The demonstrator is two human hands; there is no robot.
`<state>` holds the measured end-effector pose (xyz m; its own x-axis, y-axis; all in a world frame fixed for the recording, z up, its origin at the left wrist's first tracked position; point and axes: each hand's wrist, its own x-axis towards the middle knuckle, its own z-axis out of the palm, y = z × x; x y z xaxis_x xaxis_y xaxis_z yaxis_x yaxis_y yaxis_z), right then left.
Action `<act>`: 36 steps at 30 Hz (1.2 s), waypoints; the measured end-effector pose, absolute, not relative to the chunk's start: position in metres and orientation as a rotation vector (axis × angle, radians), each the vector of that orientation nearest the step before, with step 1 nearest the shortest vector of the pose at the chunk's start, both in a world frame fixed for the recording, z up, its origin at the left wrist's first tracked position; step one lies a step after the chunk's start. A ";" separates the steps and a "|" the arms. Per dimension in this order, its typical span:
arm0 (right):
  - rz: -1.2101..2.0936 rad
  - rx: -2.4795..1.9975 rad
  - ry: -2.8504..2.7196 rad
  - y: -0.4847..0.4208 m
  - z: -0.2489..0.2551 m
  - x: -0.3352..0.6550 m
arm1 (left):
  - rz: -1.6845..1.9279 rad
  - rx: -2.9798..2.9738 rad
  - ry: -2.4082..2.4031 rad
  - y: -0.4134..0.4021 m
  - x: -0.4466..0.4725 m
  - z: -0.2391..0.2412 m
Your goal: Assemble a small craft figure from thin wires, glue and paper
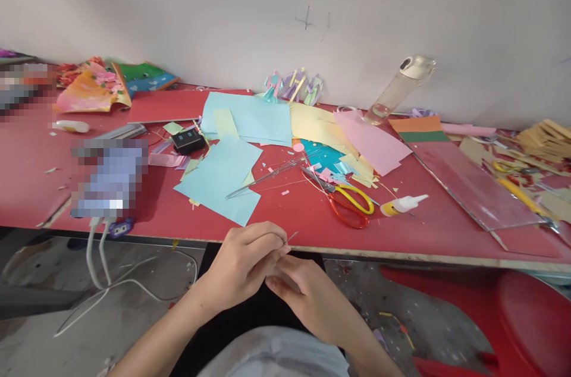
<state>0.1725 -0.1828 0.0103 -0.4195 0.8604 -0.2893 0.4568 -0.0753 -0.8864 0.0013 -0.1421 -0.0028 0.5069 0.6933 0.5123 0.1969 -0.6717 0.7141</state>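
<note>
My left hand point(250, 258) is closed, its fingertips pinched at the table's front edge. A thin wire-like piece point(292, 238) sticks out from the pinch, with a pale pink bit at its base. My right hand point(307, 288) curls in just below, fingers bent and meeting the left fingertips; what it grips is mostly hidden. On the table ahead lie light blue paper sheets point(227, 169) and a bundle of thin metal wires point(272, 173). Scissors point(352, 201) with one yellow and one red handle rest beside a white glue bottle point(404, 204) lying on its side.
Small paper figures point(293, 85) lean on the wall, and a clear water bottle point(397, 91) tilts against it. Yellow and pink sheets point(372, 139), a black box point(188, 141) and paper scraps cover the red table point(303, 225). White cables point(104, 258) hang at left; a red stool point(530, 323) stands right.
</note>
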 end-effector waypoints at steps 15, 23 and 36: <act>1.494 -1.424 -1.867 -0.184 0.009 0.172 | 1.099 2.155 0.727 -0.141 0.001 -0.004; 1.497 -1.435 -1.832 -0.186 0.010 0.170 | 1.101 2.176 0.749 -0.136 0.002 0.003; 1.854 -1.386 -1.443 -0.187 -0.001 0.175 | 0.816 1.900 0.788 -0.126 -0.017 0.012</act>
<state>0.1749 -0.1871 -0.0006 -0.4208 0.7884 -0.4486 0.2414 -0.3794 -0.8932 -0.0165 -0.1264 0.0120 0.5795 0.7844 0.2208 0.1937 -0.3958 0.8976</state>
